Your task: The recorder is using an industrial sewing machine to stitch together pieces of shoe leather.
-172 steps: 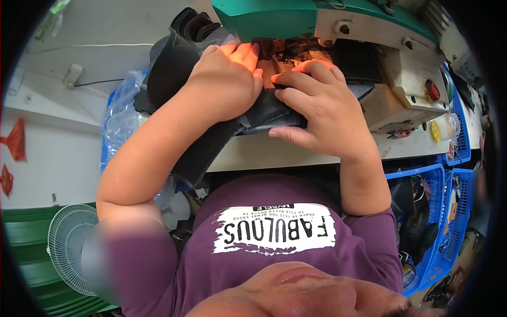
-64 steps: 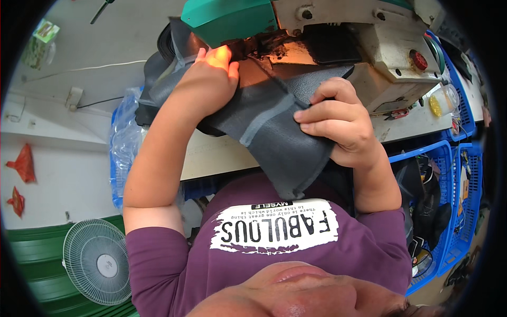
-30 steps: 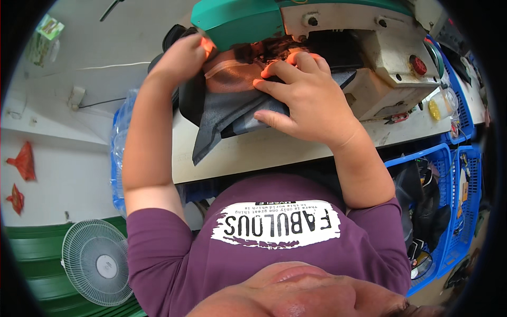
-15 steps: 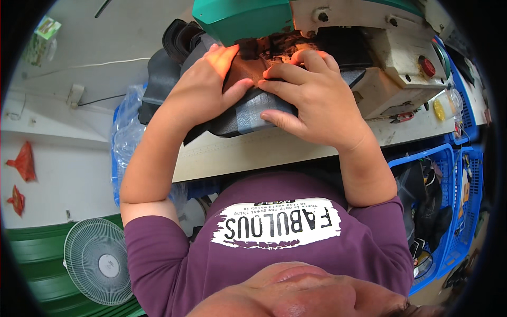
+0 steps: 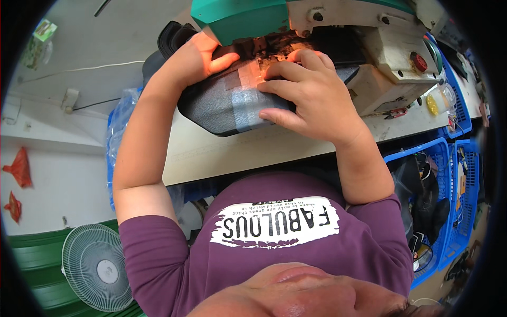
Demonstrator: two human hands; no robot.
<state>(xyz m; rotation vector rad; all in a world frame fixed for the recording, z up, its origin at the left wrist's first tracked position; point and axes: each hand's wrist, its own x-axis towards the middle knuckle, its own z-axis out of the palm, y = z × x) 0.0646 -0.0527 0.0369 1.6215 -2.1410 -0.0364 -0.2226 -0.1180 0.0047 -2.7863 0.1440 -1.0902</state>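
A black, leather-like piece [image 5: 211,108] with a shiny clear strip across it lies on the table under the head of a green and cream machine [image 5: 237,21]. My right hand [image 5: 314,98] rests on this piece, fingers spread and bent, its thumb by the near edge. Up at the far left side of the piece is my left hand [image 5: 203,55], thumb stretched out and apart; its other fingertips are partly hidden by the machine's green head. Orange light falls on both hands' fingers. Beyond the left hand sit dark, curled stacked pieces [image 5: 174,39].
A red button [image 5: 419,62] sits on the machine's right side. Blue baskets [image 5: 441,211] with dark items stand at the right, and clear plastic bags [image 5: 122,113] at the left. The pale table edge [image 5: 237,158] runs in front of me. A white fan [image 5: 97,267] stands at lower left.
My left hand has moved up and left, off the strip area, so more of the black piece shows. The right hand stays nearly in place.
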